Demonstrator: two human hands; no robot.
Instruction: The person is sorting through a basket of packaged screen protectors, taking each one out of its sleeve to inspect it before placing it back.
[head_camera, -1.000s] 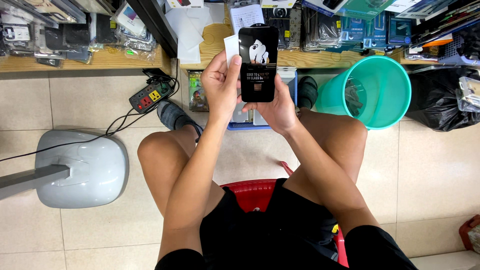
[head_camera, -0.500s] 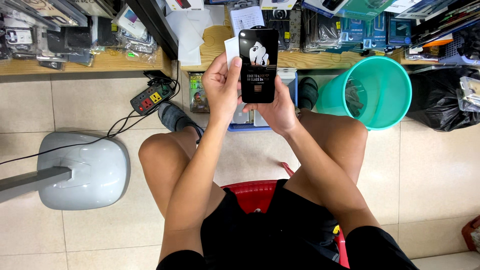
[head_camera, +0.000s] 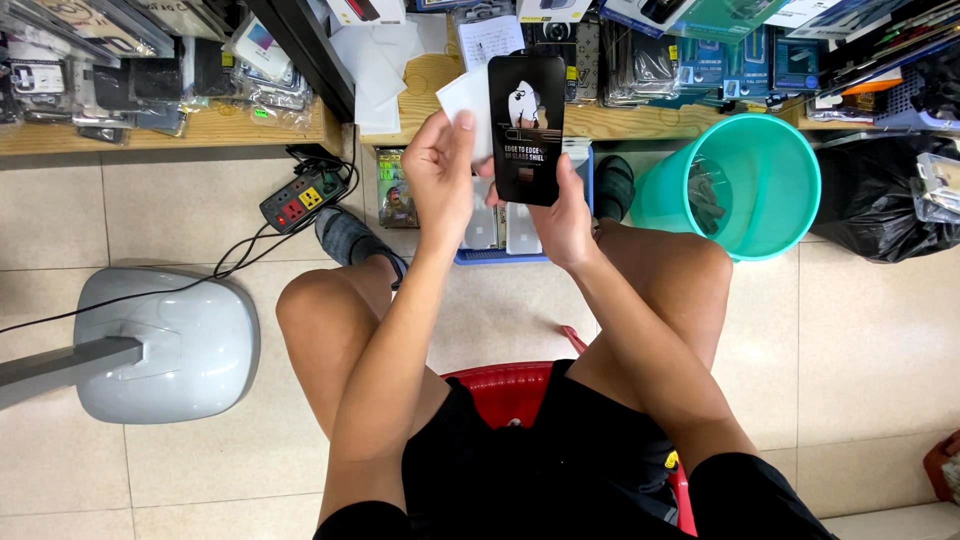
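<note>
My right hand (head_camera: 560, 215) grips a flat black package (head_camera: 526, 130) with a white animal picture, held upright in front of me. My left hand (head_camera: 440, 170) pinches a thin white card (head_camera: 468, 100) that sticks out from behind the package's left edge. Both hands hover above a blue tray (head_camera: 500, 255) on the floor that holds flat pale items. I sit on a red stool (head_camera: 505, 385) with my knees apart.
A teal bin (head_camera: 740, 185) stands at the right with a black bag (head_camera: 880, 215) beyond it. A power strip (head_camera: 300, 200) and its cable lie at the left, near a grey fan base (head_camera: 165, 345). Low wooden shelves (head_camera: 170, 130) with packaged goods run along the top.
The white card has slid further out to the left of the black package, drawn by my left hand. My right hand holds the package about where it was.
</note>
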